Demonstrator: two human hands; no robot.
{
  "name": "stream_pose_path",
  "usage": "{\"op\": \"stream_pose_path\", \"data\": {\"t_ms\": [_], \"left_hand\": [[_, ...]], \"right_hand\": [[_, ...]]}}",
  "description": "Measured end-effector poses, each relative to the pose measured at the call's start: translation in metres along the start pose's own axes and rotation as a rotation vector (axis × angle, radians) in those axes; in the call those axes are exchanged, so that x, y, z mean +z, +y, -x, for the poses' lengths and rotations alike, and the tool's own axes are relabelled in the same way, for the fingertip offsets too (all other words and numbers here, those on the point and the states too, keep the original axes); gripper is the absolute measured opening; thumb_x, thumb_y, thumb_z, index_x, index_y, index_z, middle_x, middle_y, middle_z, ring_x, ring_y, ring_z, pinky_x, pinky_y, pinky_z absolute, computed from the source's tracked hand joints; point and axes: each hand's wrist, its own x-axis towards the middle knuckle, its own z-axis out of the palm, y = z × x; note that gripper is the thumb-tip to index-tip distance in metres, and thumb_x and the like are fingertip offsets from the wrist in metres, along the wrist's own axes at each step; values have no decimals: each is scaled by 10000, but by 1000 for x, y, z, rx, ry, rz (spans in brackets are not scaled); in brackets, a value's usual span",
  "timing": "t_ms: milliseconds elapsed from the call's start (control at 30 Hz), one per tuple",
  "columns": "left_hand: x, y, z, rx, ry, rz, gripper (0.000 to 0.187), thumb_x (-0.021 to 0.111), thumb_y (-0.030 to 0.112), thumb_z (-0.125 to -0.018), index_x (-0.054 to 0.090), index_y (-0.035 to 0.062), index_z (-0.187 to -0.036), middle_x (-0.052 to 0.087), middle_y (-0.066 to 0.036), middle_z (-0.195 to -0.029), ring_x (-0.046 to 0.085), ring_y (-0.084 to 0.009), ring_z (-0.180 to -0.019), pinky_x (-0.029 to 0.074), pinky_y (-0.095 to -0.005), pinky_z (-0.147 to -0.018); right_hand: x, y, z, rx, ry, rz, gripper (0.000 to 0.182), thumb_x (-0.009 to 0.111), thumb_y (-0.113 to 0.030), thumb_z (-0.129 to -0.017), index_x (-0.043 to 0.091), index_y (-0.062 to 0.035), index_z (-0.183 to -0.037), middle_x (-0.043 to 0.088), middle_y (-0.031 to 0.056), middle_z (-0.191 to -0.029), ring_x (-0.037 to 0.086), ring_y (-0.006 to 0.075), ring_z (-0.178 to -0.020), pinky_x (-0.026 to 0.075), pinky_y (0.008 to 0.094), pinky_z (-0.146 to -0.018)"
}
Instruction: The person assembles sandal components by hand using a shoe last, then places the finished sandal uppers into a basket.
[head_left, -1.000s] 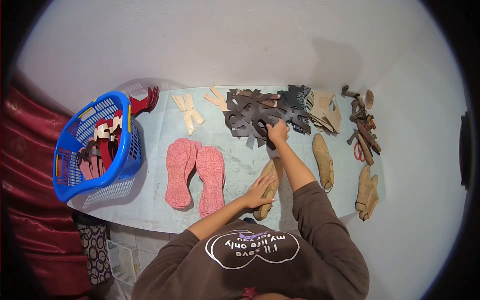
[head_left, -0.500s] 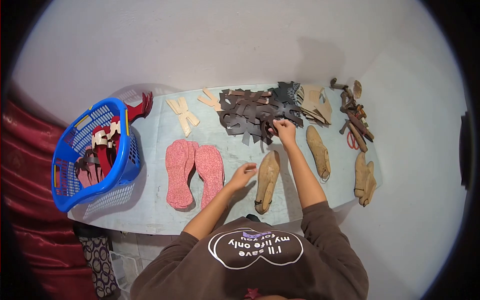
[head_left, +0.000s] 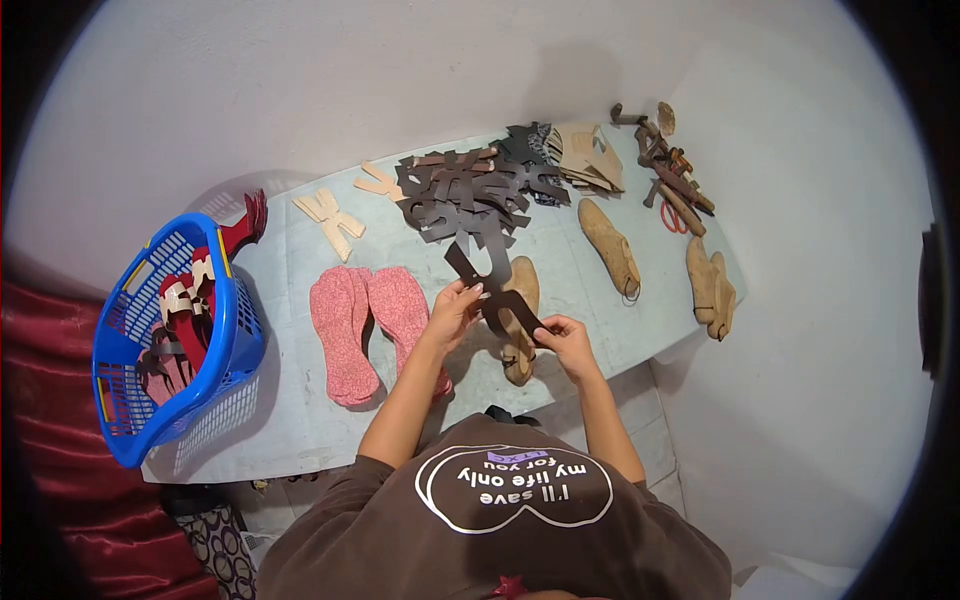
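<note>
A dark brown X-shaped shoe upper (head_left: 522,316) is stretched between my two hands, above the table. My left hand (head_left: 456,315) pinches its left side. The fingers of my right hand (head_left: 567,347) are closed on the end of its lower right strap. Beneath the piece lies a wooden shoe last (head_left: 518,364), partly covered by it. Just beyond my hands is a heap of similar dark uppers (head_left: 465,190). Pink patterned soles (head_left: 340,340) lie in two stacks to the left, the right stack partly behind my left forearm.
A blue basket (head_left: 225,345) with red and pink pieces stands at the left. Beige cut pieces (head_left: 330,222) lie near the back. Another last (head_left: 608,245), a pair of lasts (head_left: 710,290) and several hand tools (head_left: 680,180) are to the right. A wall closes the back.
My right hand has drawn a dark upper from the heap back toward me. My left hand has risen to it and now grips its other side. The view has shifted slightly.
</note>
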Motion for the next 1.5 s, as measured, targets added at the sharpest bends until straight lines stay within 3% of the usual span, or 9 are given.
{"op": "stream_pose_path", "data": {"t_ms": [200, 367, 467, 567, 700, 800, 1167, 1433, 1500], "left_hand": [[17, 14, 5, 110, -32, -422, 211, 557, 144, -820, 562, 44, -1006, 595, -7, -837, 547, -75, -722, 432, -210, -639], [20, 18, -2, 129, -70, -667, 252, 629, 144, -758, 589, -2, -960, 593, -17, -755, 515, -67, -652, 410, -204, -573], [32, 24, -1, 31, -317, -1034, 214, 705, 73, -656, 614, 5, -837, 596, -23, -697, 519, -59, -611, 403, -203, -568], [36, 5, -9, 30, -391, -963, 221, 719, 68, -623, 607, 3, -802, 621, -53, -666, 559, -90, -597, 426, -230, -574], [46, 2, -21, 75, -383, -981, 239, 726, 113, -627, 609, -10, -796, 628, -81, -686, 576, -100, -619, 438, -236, -583], [32, 5, -40, -10, -374, -1224, 199, 700, 129, -679, 617, 0, -806, 610, -39, -680, 543, -80, -607, 433, -228, -526], [-27, -22, -97, 1, 252, -1052, 286, 693, 140, -692, 546, -19, -878, 577, -71, -644, 544, -113, -496, 421, -235, -444], [-22, -49, -102, 64, 446, -1587, 423, 679, 316, -667, 541, 83, -993, 557, -158, -944, 545, -279, -900, 438, -387, -735], [-6, -45, -95, 323, 460, -1794, 432, 657, 334, -688, 538, 67, -1004, 553, -118, -917, 507, -282, -929, 410, -403, -762]], "right_hand": [[8, -6, 19, -122, 36, 367, 305, 644, -171, -739, 566, -4, -982, 583, 60, -905, 529, 130, -792, 439, 261, -679], [14, -8, 11, -265, 249, 278, 525, 657, -210, -709, 427, -26, -1143, 459, 101, -1125, 471, 207, -952, 409, 334, -776], [18, -39, 12, -677, 533, 825, 560, 673, -208, -649, 438, -43, -1130, 468, 145, -1072, 461, 320, -959, 316, 417, -888], [-2, -37, 0, -497, 240, 829, 536, 677, -229, -653, 460, -28, -1100, 508, 160, -1037, 488, 285, -961, 358, 383, -853], [-21, -29, -22, -143, -31, 469, 265, 661, -100, -684, 568, 16, -903, 617, 107, -721, 594, 150, -630, 461, 264, -566], [-37, -23, -43, -168, 86, 288, 146, 633, -29, -696, 581, 17, -825, 608, 72, -641, 565, 105, -515, 453, 229, -493], [-57, 22, -125, -26, 230, 350, 76, 601, -65, -736, 565, -12, -777, 587, 101, -640, 590, 140, -478, 461, 248, -367], [-71, 63, -152, -339, 317, 954, 220, 624, -176, -709, 580, -1, -834, 606, 150, -696, 609, 257, -646, 473, 337, -595], [-65, 47, -143, -287, 324, 1129, 286, 623, -235, -707, 595, -18, -892, 613, 166, -831, 578, 288, -839, 450, 347, -716]]}}
